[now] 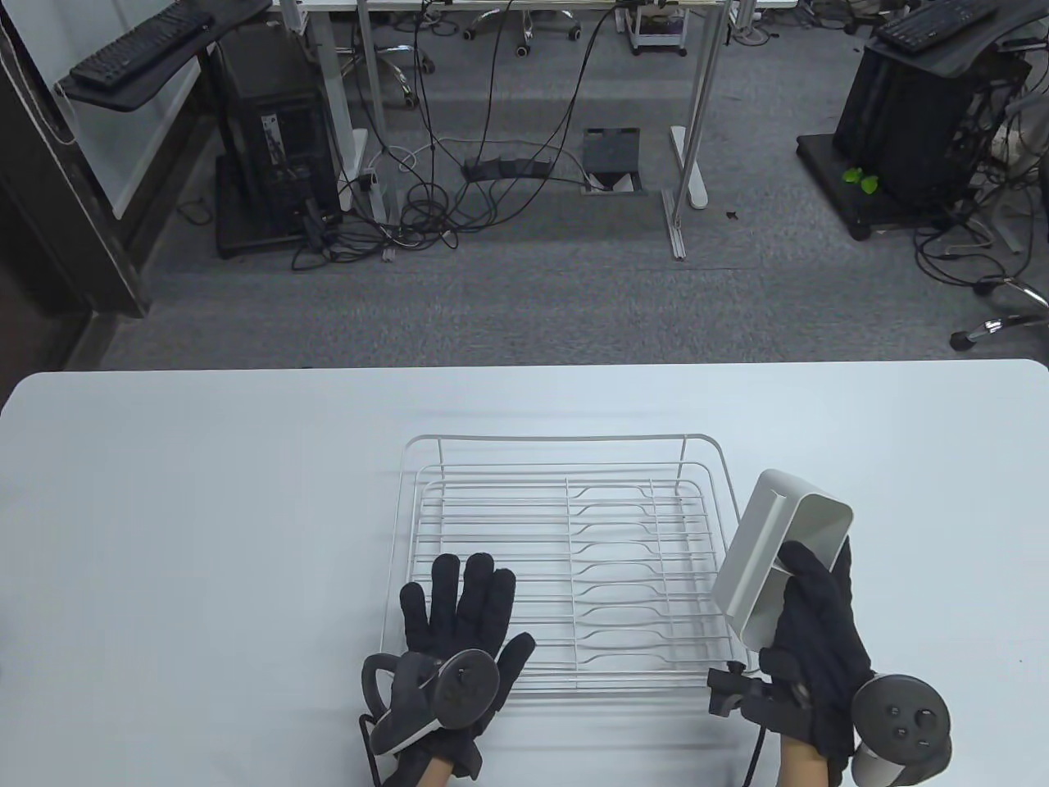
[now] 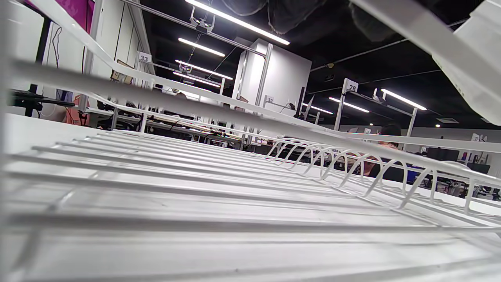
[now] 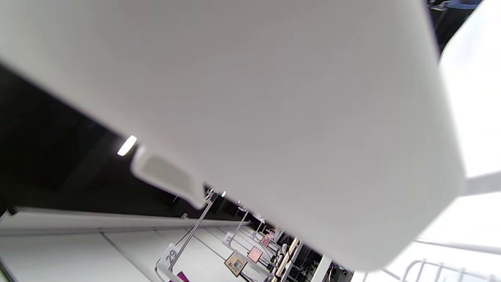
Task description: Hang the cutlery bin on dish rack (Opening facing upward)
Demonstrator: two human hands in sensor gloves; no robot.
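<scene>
A white wire dish rack [image 1: 565,566] stands on the table, near the front edge. My left hand [image 1: 459,615] rests flat on the rack's front left part with its fingers spread. My right hand [image 1: 811,623] grips a white cutlery bin [image 1: 770,549] and holds it tilted just above the rack's right rim, fingers inside the opening. The bin's opening faces up and to the right. In the right wrist view the bin's wall [image 3: 274,109] fills most of the frame. The left wrist view looks along the rack's wires [image 2: 219,172], with the bin [image 2: 477,58] at the top right.
The white table [image 1: 205,525] stretches to the left and right of the rack and ends behind it. Beyond its far edge lie a carpeted floor, desk legs, cables and computer towers.
</scene>
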